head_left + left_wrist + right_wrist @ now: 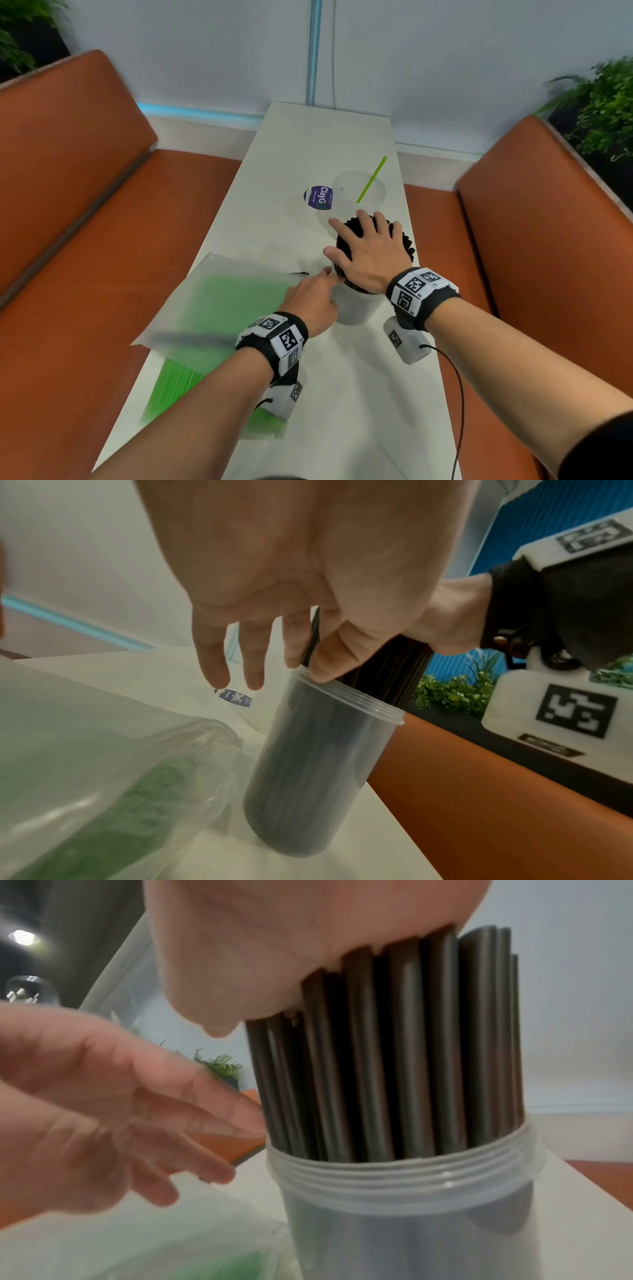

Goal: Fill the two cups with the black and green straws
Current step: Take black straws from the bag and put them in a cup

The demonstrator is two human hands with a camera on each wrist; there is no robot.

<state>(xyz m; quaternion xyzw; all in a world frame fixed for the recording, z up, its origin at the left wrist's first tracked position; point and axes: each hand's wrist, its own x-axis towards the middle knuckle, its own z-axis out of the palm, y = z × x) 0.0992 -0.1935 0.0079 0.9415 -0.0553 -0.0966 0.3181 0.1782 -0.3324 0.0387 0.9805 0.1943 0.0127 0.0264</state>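
Observation:
A clear cup (356, 305) packed with black straws (407, 245) stands upright mid-table. My right hand (366, 246) lies flat on the straw tops with fingers spread; the right wrist view shows its palm (274, 961) pressing the black straws (394, 1056). At the cup's rim, my left hand (320, 281) pinches a single black straw (313, 634) between thumb and finger, just above the cup (318, 777). Farther back a second clear cup (359, 192) holds one green straw (371, 180). Green straws (178, 383) lie in a translucent bag (222, 301) on the left.
A clear plastic wrapper with a purple label (320, 197) lies beside the far cup. The narrow white table (359, 411) runs between two orange benches (85, 240). Green plants (606, 109) stand at the right and the far left. A cable trails from my right wrist.

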